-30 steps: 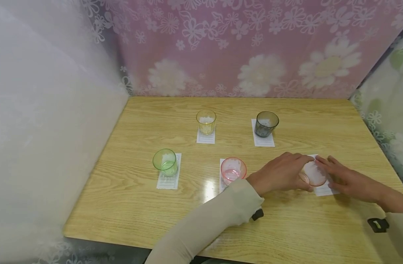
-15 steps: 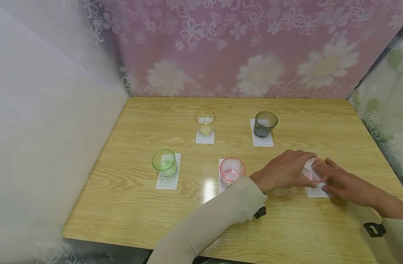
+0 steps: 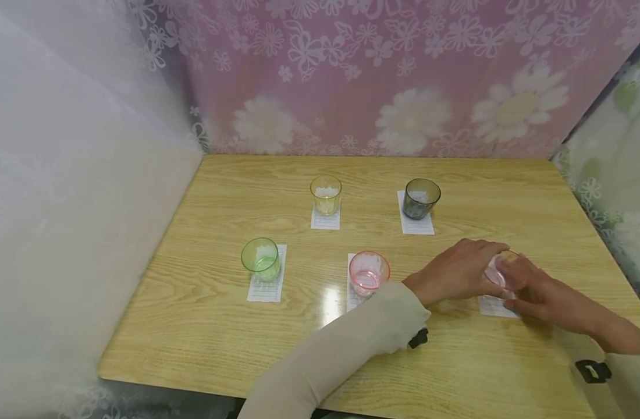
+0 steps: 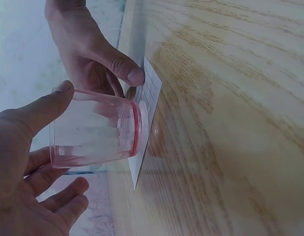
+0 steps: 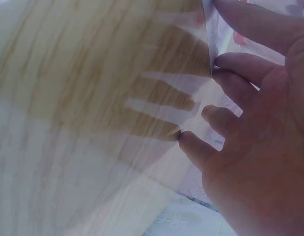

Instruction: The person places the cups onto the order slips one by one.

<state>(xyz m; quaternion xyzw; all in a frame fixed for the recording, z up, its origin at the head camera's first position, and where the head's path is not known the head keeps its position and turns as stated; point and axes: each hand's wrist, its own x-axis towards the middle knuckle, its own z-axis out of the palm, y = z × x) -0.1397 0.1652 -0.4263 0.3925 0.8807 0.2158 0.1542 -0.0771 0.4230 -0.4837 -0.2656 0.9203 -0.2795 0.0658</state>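
My left hand [image 3: 458,270] holds a see-through pink cup [image 4: 88,137] at the right of the table, its thumb near the rim and its fingers on the far side. The cup's base is right at a lined paper slip [image 3: 495,307]. Beyond the cup, my right hand [image 3: 553,294] has its fingertips at the slip; in the left wrist view its thumb [image 4: 134,76] touches the slip's edge. The right wrist view shows the fingertips of this hand low over the table, along the slip's edge [image 5: 209,39]. The right hand partly hides the cup in the head view.
Other cups stand on paper slips: green [image 3: 267,267] at left, another pink one [image 3: 369,281] near my left forearm, yellow [image 3: 327,203] and dark grey [image 3: 416,208] farther back. Flowered curtains [image 3: 351,87] surround the wooden table [image 3: 194,326].
The slip under the held cup has slid a little to the left. My right hand has moved left with it, its fingers now overlapping the cup more; the left hand has edged slightly right.
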